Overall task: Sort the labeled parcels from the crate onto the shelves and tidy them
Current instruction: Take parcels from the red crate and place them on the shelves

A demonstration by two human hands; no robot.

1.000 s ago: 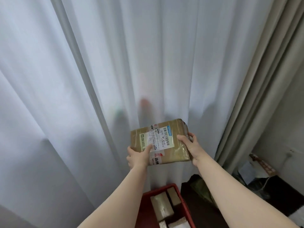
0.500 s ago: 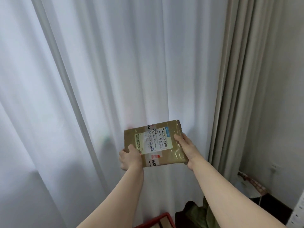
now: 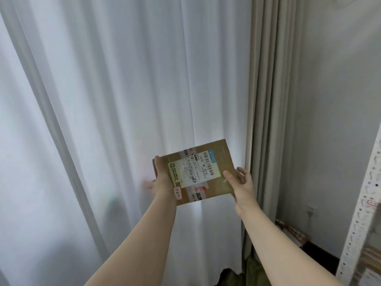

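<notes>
A flat brown cardboard parcel (image 3: 208,159) with a white shipping label and a small handwritten tag reading 3-2-2 is held up in front of me, label side toward me. My left hand (image 3: 162,182) holds its left edge, thumb on the front and fingers behind. My right hand (image 3: 241,184) grips its lower right corner, thumb on the front. The red crate is out of view. The white perforated upright of a shelf rack (image 3: 358,219) shows at the right edge.
White sheer curtains (image 3: 123,100) fill the view behind the parcel, with a beige drape (image 3: 270,100) beside a grey wall. A dark green bag (image 3: 253,273) and flat boxes (image 3: 292,232) lie on the floor near a wall socket.
My view has swung up and to the right: the red crate has dropped out of sight and the shelf upright has come in. Both hands keep hold of the parcel.
</notes>
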